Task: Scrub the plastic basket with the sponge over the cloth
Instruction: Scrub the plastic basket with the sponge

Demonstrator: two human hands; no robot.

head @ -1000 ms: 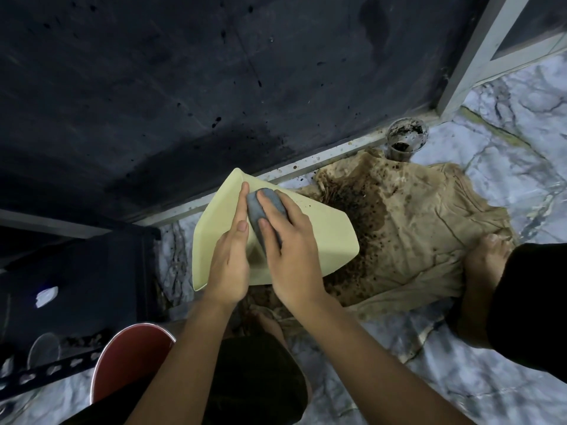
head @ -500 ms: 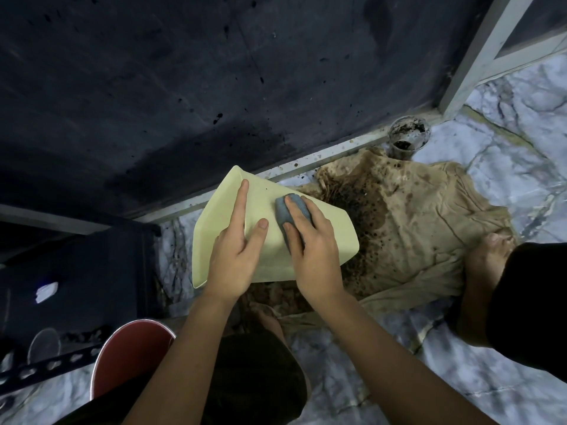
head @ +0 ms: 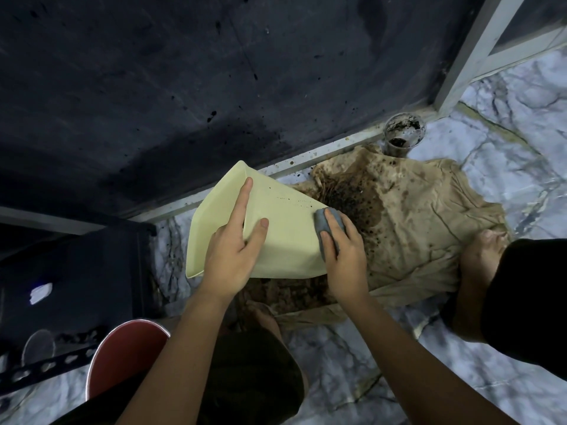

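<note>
A pale yellow plastic basket [head: 285, 228] is held tilted, its smooth underside toward me, above a dirty tan cloth [head: 429, 216] spread on the marble floor. My left hand [head: 233, 256] steadies the basket near its left side, index finger straight along the surface and thumb pressed on it. My right hand [head: 343, 256] grips a grey-blue sponge [head: 325, 225] and presses it against the basket's right edge. A few dark specks dot the basket's upper right part.
A dirty plastic cup [head: 403, 130] stands beyond the cloth beside a white frame. A dark wall fills the top. A red stool [head: 122, 354] and a black rack [head: 61, 271] are at lower left. My feet [head: 481, 256] rest on the cloth's edges.
My right hand has slid the sponge from the basket's middle to its right edge. My left hand has spread wider on the basket, index finger stretched upward.
</note>
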